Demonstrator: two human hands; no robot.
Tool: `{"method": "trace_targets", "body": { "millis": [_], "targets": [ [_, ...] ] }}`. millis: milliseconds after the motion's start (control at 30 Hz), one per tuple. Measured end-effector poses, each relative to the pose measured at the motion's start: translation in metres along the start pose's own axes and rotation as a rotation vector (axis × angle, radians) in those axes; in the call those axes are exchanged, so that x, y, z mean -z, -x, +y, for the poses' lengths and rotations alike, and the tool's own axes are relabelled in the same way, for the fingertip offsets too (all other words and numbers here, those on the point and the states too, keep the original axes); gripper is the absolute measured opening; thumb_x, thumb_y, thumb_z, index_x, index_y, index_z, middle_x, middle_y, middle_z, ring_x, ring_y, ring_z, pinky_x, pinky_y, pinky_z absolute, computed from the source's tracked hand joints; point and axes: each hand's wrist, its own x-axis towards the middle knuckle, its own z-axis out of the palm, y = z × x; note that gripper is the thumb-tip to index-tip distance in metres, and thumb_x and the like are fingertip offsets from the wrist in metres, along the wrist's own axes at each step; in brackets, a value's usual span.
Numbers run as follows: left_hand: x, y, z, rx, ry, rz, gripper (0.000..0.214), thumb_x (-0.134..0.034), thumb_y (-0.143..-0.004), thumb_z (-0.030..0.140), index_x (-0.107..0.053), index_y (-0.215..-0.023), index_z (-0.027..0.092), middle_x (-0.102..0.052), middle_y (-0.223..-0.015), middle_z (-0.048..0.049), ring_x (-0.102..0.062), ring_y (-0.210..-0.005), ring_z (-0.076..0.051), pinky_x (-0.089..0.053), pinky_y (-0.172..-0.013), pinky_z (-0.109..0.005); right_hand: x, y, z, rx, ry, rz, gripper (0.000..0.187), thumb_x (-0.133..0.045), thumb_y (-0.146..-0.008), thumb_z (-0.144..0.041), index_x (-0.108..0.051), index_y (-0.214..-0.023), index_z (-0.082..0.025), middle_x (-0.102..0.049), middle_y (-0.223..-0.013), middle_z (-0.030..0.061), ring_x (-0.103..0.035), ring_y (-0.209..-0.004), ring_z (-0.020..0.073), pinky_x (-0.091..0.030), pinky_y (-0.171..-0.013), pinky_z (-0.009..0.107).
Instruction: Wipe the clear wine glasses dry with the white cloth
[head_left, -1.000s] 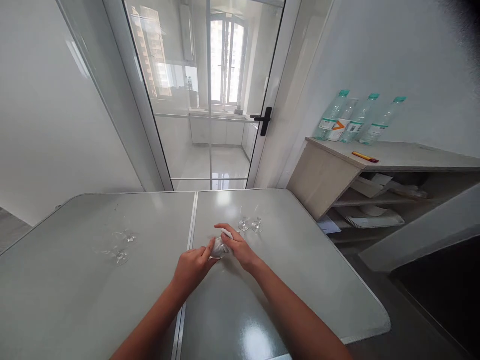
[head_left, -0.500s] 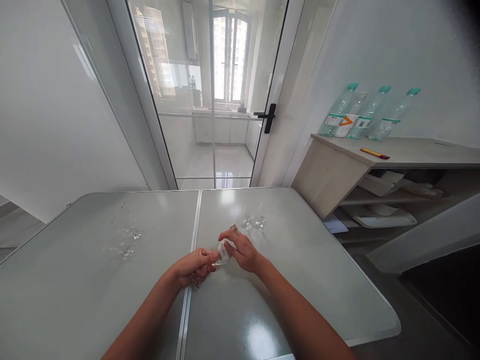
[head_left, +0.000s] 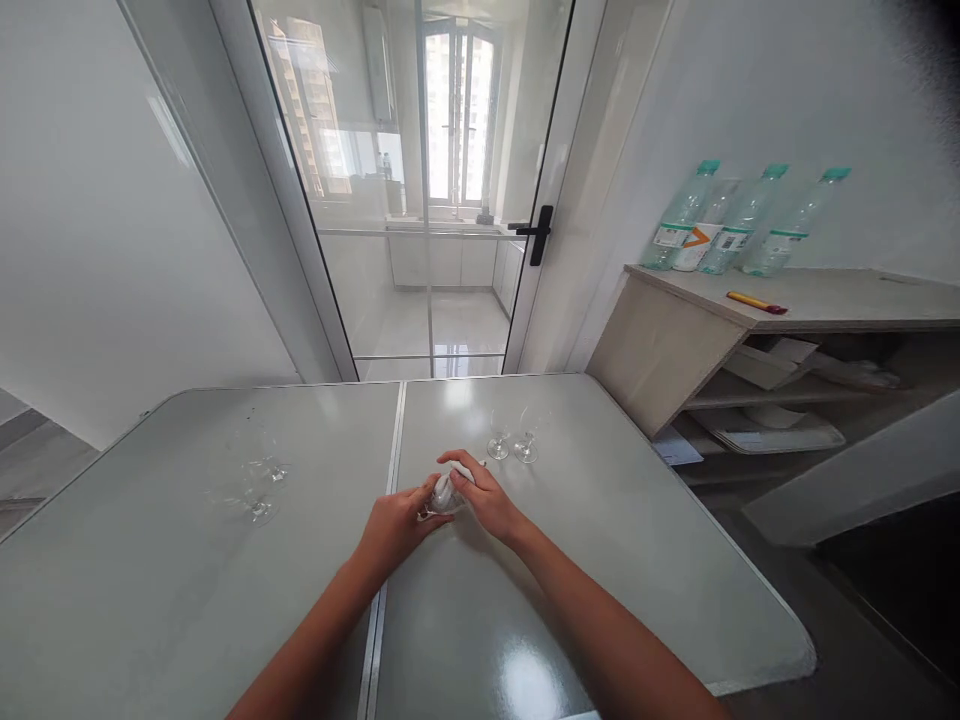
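My left hand [head_left: 396,522] is closed around a small clear glass [head_left: 444,498] above the table's middle, its back facing up and thumb underneath. White cloth or tissue [head_left: 460,469] is pressed to the glass by my right hand [head_left: 489,502], whose fingers curl over it. Most of the glass is hidden by the two hands. Just beyond them, two stemmed glasses [head_left: 526,448] stand on their round feet side by side. Over on the left are two more clear stemmed glasses [head_left: 259,510]; their bowls are faint against the table.
A metal-edged seam [head_left: 394,440] divides the grey table [head_left: 660,580]. Behind it stands a glass door [head_left: 465,260] with a black handle. At the right, a wooden shelf unit [head_left: 637,345] carries several plastic bottles [head_left: 739,238] and a yellow-red stick-like packet [head_left: 756,302].
My left hand has turned over, from fingers pinching the glass to its back facing up around it. My right hand stays at the glass with the white cloth or tissue.
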Motion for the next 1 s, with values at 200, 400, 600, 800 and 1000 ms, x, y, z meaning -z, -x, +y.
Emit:
{"method": "trace_targets", "body": {
  "millis": [200,400,600,800,1000],
  "targets": [
    [0.027,-0.003,0.020,0.322,0.581,-0.561,0.046,-0.073,-0.078,0.061,-0.063,-0.073,0.015,-0.039,-0.053,0.0062,-0.031,-0.046,-0.008,-0.022,-0.046,-0.023,0.005,0.001,-0.001,-0.006,-0.077,-0.035,0.026,-0.047,-0.101,-0.047,-0.060,-0.099,-0.024,-0.044,-0.076,-0.0024,-0.040,-0.067,0.0150,-0.033,-0.063,0.027],
    [0.034,0.001,0.010,0.542,0.839,-0.700,0.060,-0.076,-0.068,0.073,-0.054,-0.067,0.017,-0.034,-0.052,0.0093,-0.017,-0.044,-0.004,-0.013,-0.042,-0.021,0.006,0.005,0.003,0.196,0.107,0.060,0.026,-0.044,-0.102,-0.042,-0.055,-0.089,-0.022,-0.045,-0.074,-0.0017,-0.041,-0.066,0.0158,-0.037,-0.068,0.031],
    [0.032,-0.007,-0.002,0.361,0.810,-0.315,0.061,-0.077,-0.075,0.065,-0.069,-0.099,0.009,-0.038,-0.056,0.0087,-0.025,-0.045,-0.004,-0.015,-0.045,-0.020,0.009,0.005,0.006,0.237,0.059,0.480,0.029,-0.046,-0.101,-0.052,-0.058,-0.105,-0.025,-0.060,-0.086,0.0029,-0.055,-0.080,0.0212,-0.044,-0.081,0.037],
    [0.000,-0.007,0.005,0.206,0.710,-0.170,0.057,-0.055,-0.088,0.072,-0.059,-0.095,0.015,-0.057,-0.055,0.0041,-0.045,-0.040,-0.009,-0.031,-0.046,-0.022,-0.020,0.000,-0.003,-0.041,-0.492,0.154,0.056,-0.031,-0.100,-0.065,-0.051,-0.135,-0.025,-0.067,-0.112,0.0097,-0.064,-0.096,0.0257,-0.052,-0.084,0.039],
    [-0.014,0.002,0.008,0.312,0.933,-0.321,0.063,-0.042,-0.089,0.080,-0.055,-0.092,0.018,-0.041,-0.051,0.0084,-0.032,-0.044,-0.008,-0.030,-0.048,-0.021,-0.019,0.009,0.000,0.140,-0.129,0.142,0.051,-0.028,-0.104,-0.053,-0.049,-0.142,-0.026,-0.061,-0.136,0.0110,-0.057,-0.124,0.0278,-0.044,-0.106,0.047]
  ]
}}
